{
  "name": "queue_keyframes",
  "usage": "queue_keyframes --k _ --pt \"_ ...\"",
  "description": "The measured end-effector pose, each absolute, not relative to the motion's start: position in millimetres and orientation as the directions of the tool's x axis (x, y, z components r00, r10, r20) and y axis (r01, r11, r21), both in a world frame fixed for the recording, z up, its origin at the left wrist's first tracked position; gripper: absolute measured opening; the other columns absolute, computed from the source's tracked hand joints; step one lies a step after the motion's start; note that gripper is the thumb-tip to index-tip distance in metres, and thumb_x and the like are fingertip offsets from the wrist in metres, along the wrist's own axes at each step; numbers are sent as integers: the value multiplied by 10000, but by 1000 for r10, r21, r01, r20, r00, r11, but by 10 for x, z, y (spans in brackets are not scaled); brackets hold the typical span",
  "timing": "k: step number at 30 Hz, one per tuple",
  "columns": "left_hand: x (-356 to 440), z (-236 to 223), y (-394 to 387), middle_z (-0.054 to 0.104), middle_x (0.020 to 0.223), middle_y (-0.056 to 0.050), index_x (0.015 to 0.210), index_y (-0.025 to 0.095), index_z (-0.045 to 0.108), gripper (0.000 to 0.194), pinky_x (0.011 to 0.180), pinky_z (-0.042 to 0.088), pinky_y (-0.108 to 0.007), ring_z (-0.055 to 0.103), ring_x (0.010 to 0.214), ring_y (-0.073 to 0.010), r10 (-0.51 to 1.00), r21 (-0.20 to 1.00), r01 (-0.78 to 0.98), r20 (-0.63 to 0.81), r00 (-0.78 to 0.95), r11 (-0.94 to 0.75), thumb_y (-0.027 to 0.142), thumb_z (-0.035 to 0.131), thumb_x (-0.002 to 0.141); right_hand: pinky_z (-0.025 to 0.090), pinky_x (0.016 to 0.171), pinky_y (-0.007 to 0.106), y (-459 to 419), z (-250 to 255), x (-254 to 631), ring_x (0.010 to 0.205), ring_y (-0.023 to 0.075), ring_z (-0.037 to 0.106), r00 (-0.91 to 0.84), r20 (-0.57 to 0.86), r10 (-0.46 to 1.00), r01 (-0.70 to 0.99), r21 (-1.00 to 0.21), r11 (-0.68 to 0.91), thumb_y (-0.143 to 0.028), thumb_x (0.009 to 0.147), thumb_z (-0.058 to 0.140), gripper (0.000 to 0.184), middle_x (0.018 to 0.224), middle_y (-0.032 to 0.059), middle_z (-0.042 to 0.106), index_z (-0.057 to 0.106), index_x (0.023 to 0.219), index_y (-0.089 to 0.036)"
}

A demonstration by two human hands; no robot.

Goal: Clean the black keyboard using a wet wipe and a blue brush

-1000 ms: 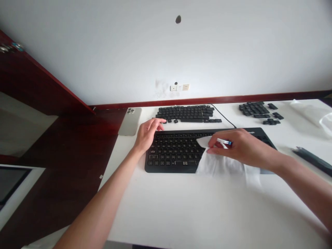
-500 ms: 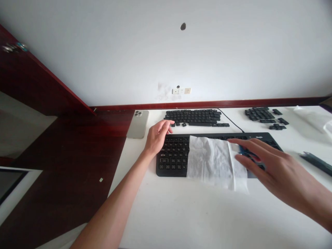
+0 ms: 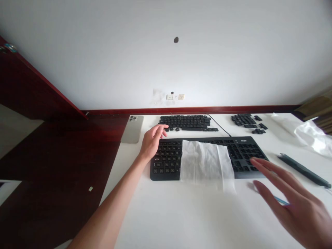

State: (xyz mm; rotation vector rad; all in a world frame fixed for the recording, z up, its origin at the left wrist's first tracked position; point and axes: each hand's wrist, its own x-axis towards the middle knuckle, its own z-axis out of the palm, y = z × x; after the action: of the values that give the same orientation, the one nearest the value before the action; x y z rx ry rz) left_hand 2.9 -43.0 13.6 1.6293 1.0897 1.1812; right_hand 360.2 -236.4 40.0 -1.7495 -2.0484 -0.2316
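A black keyboard (image 3: 166, 159) lies on the white table (image 3: 181, 214), and a white tissue (image 3: 204, 162) is spread flat over its middle. My left hand (image 3: 151, 141) rests on the keyboard's upper left corner with its fingers loosely extended, holding nothing. My right hand (image 3: 293, 200) hovers low at the right, in front of the keyboard's right end, with its fingers stretched out and apart. A thin blue-tipped stick (image 3: 281, 201) shows just under those fingers; whether it is held or lies on the table I cannot tell.
Loose black keycaps (image 3: 186, 122) lie in rows behind the keyboard, with a second group (image 3: 246, 121) further right. A phone (image 3: 132, 129) lies face down at the table's left edge. A long dark tool (image 3: 303, 169) and clear plastic (image 3: 313, 136) sit on the right. Dark red wood (image 3: 64, 155) adjoins on the left.
My right hand let go of the tissue, which now lies flat over the keys, and drew back toward me and to the right with fingers spread. My left hand stayed at the keyboard's corner.
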Motion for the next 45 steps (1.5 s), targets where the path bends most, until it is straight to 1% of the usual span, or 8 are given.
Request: queue_keyframes --k 4,8,14,22,29,35,40,45 --pt "0 124 -417 718 974 -64 1233 228 724 522 872 474 -351 633 939 -217 957 954 134 247 152 -268 594 393 1065 393 1243 612 -1856 362 2899 1569 335 347 -317 319 893 894 -214 394 -425 1113 441 663 1699 107 382 212 1711 -255" --pt "-52 86 -375 709 1244 -102 1420 258 617 595 1023 461 -403 621 1222 -252 972 981 16 191 140 -195 623 309 1063 279 1280 653 -1614 126 2423 1602 344 246 -422 179 889 870 -195 452 -546 1106 411 767 1727 164 264 138 1718 -173" --pt "-65 81 -337 689 1346 -125 1517 261 530 705 1083 449 -435 600 1303 -256 980 991 -59 132 151 -124 662 182 1053 180 1306 661 -1556 134 1854 1624 370 143 -510 122 851 816 -242 524 -649 1073 394 862 1738 190 168 196 1699 -90" --pt "-65 118 -332 695 1329 -127 1515 247 527 719 1057 451 -429 607 1260 -255 975 993 -47 112 190 -105 685 213 1040 124 1334 606 -1507 149 1398 1636 345 97 -647 120 753 701 -293 650 -647 1077 385 878 1739 186 145 216 1680 -31" --pt "-66 66 -317 692 1299 -123 1503 235 536 708 1023 464 -405 611 1217 -246 973 991 -26 132 190 -129 675 222 1044 129 1348 549 -1723 181 1814 1640 297 91 -715 95 692 644 -296 706 -651 1079 383 869 1753 117 112 104 1711 -123" --pt "-80 36 -305 653 1355 -126 1456 249 570 661 978 489 -380 606 1212 -241 978 987 -42 162 131 -158 664 256 1047 225 1309 615 -1767 162 2335 1625 317 167 -593 112 797 771 -207 603 -571 1098 424 829 1747 103 188 1 1719 -222" --pt "-75 57 -328 659 1343 -113 1448 268 586 623 983 480 -386 603 1205 -242 976 986 -3 163 142 -165 653 293 1055 217 1300 640 -1679 129 2794 1615 329 191 -443 138 886 873 -158 462 -551 1097 445 841 1748 117 210 -42 1716 -257" --pt "-56 63 -343 669 1323 -110 1433 269 598 612 964 484 -385 611 1184 -243 974 982 24 181 137 -186 651 303 1056 190 1304 634 -1362 193 2723 1621 325 137 -453 104 885 864 -195 465 -571 1106 394 786 1753 119 179 29 1720 -242"
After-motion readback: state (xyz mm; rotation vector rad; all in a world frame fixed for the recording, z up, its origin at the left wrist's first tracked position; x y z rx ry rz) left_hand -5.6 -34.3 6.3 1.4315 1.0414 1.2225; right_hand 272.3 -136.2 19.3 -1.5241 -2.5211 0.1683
